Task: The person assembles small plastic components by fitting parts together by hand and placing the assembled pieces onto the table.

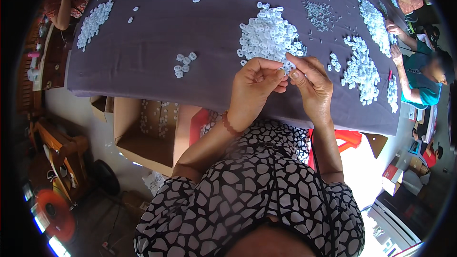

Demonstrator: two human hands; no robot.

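Note:
Both hands meet over the near edge of the cloth-covered table, fingertips almost touching. Between the thumb and fingers of my right hand [312, 85] is a small white oval plastic piece [289, 65] with dark holes. My left hand [257, 85] is closed in a pinch right beside that piece; whatever its fingertips hold is too small to make out. Just beyond my hands rises a heap of similar white oval pieces [269, 31]. Several more pieces [183, 65] lie in a little group to the left. Small grey metal pins or screws [321, 15] are scattered at the back right.
More white heaps lie at the right [362, 71], far left [95, 23] and along the back of the dark tablecloth [190, 33]. Below the left edge, an open cardboard box [143, 150] contains loose pieces. A co-worker in teal [423, 76] reaches over the right side.

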